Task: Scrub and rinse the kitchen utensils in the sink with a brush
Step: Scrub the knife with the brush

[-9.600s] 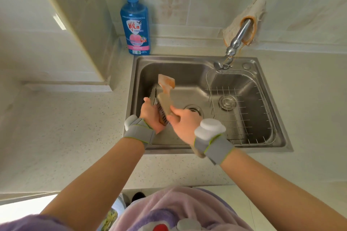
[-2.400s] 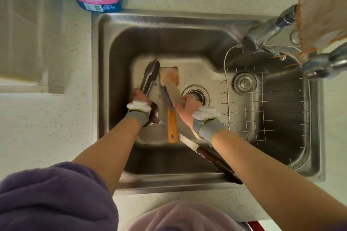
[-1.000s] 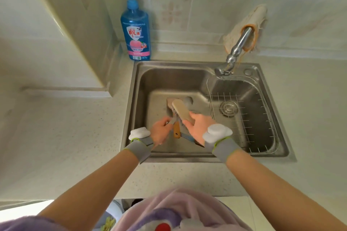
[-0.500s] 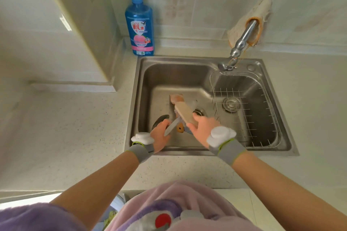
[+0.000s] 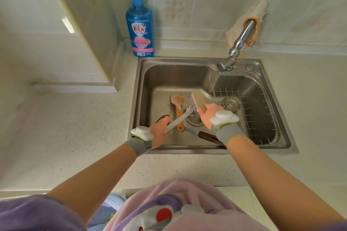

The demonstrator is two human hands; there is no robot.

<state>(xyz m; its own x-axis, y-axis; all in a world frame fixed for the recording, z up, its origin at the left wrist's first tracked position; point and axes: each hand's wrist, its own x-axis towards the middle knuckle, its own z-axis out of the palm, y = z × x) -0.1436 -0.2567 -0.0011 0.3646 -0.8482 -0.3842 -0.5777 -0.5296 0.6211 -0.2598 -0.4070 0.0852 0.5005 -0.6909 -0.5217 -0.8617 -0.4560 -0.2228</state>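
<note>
- Head view: the left hand (image 5: 159, 132) now grips a metal utensil (image 5: 178, 120) by its near end, where seconds ago it held the wooden spatula (image 5: 177, 103); the wooden spatula lies flat on the basin floor just beyond this hand
- The right hand (image 5: 208, 116) is clasped round the brush (image 5: 199, 99), bristles against the far tip of the metal utensil; half a second ago the brush sat closer to the left hand
- By my reading, scrubbing has passed from the wooden spatula to the metal utensil; no water shows at the tap (image 5: 238, 47), so rinsing looks yet to come
- The sink (image 5: 142, 99) holds the wooden spatula, a knife (image 5: 204, 135) under the right wrist, a dark rounded utensil (image 5: 163, 117) partly hidden behind the left hand, and the drain (image 5: 195, 121) below the brush
- A wire rack (image 5: 249, 110) sits in the basin to the right of the right hand, nothing seen in it
- A soap bottle (image 5: 139, 24) stands on the worktop (image 5: 75, 127) well beyond the left hand
</note>
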